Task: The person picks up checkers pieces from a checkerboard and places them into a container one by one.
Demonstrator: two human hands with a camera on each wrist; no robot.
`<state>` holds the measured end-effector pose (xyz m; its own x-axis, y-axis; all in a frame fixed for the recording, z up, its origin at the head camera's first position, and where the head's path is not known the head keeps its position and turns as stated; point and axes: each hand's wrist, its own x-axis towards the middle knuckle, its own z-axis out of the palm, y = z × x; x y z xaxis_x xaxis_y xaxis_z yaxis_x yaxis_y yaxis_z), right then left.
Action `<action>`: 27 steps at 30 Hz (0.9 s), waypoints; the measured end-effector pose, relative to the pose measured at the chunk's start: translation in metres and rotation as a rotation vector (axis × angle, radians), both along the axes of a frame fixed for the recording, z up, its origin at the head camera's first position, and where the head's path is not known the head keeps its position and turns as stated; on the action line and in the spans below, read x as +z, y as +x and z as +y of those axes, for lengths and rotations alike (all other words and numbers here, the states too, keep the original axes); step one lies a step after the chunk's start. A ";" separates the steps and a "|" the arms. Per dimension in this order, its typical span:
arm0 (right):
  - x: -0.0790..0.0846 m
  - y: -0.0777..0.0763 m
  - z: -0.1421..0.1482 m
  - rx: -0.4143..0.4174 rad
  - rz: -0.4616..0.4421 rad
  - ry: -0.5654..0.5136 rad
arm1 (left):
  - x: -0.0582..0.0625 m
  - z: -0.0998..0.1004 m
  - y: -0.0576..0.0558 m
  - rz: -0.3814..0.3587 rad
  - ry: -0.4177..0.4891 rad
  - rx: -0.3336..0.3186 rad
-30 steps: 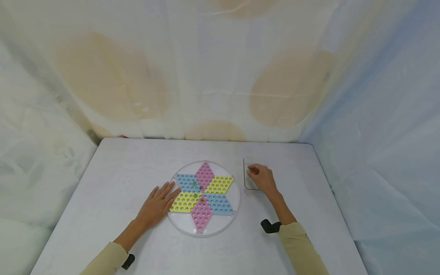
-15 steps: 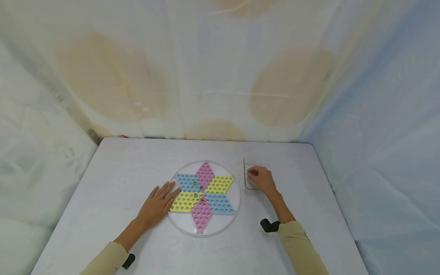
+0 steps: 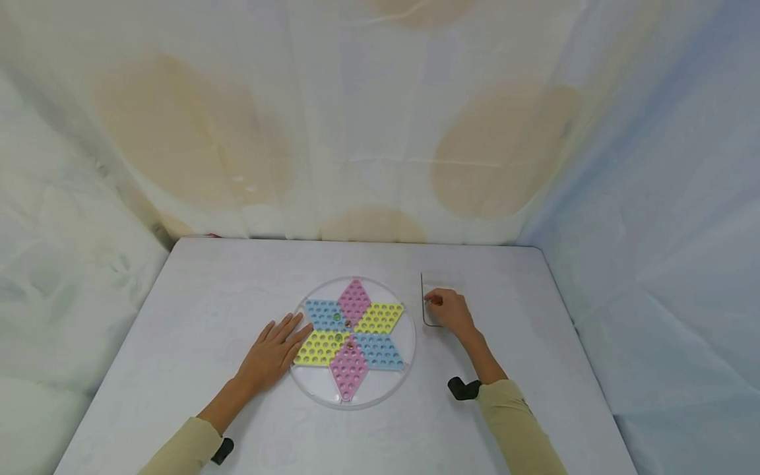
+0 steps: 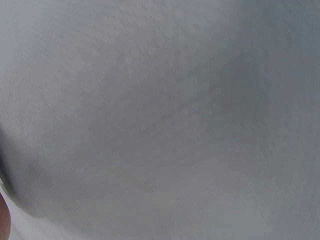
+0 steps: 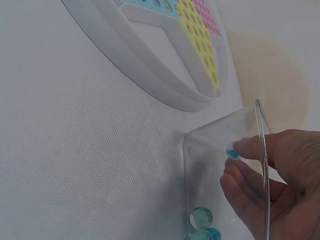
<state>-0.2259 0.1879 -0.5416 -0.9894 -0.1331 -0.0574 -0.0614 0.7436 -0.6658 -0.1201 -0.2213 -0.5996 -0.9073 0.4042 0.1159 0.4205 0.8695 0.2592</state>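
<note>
A round white Chinese checkers board (image 3: 386,389) with a star of pink, blue and yellow sections lies on the table. Near its centre sit several marbles, such as a green marble (image 3: 337,317) and a reddish marble (image 3: 349,346). My left hand (image 3: 265,356) lies flat with fingers spread at the board's left edge. Right of the board, my right hand (image 3: 452,311) reaches into a clear plastic box (image 5: 220,122). Between thumb and fingertips it pinches a blue marble (image 5: 232,151), clearest in the right wrist view. Loose marbles, including a pale green marble (image 5: 201,218), rest on the box's bottom.
The white-covered table (image 3: 237,277) has light curtains behind it and on both sides. Black wrist mounts (image 3: 465,389) hang at both sleeves. Only blurred grey fabric (image 4: 160,120) and a bit of skin appear in the left wrist view.
My right hand has shifted slightly towards me within the box, its fingertips drawing closer together. The left hand and the marbles on the board have stayed in place.
</note>
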 end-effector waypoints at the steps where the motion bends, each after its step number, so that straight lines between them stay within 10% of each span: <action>1: 0.000 0.000 -0.001 -0.002 -0.006 0.006 | 0.000 0.000 0.000 0.000 0.000 0.000; 27: -0.002 0.000 -0.003 -0.014 -0.070 0.071 | 0.001 0.001 0.000 -0.002 -0.011 0.008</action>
<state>-0.2262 0.1847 -0.5438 -0.9844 -0.1120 -0.1355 -0.0054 0.7893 -0.6139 -0.1201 -0.2207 -0.5988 -0.9109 0.3978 0.1094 0.4126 0.8757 0.2510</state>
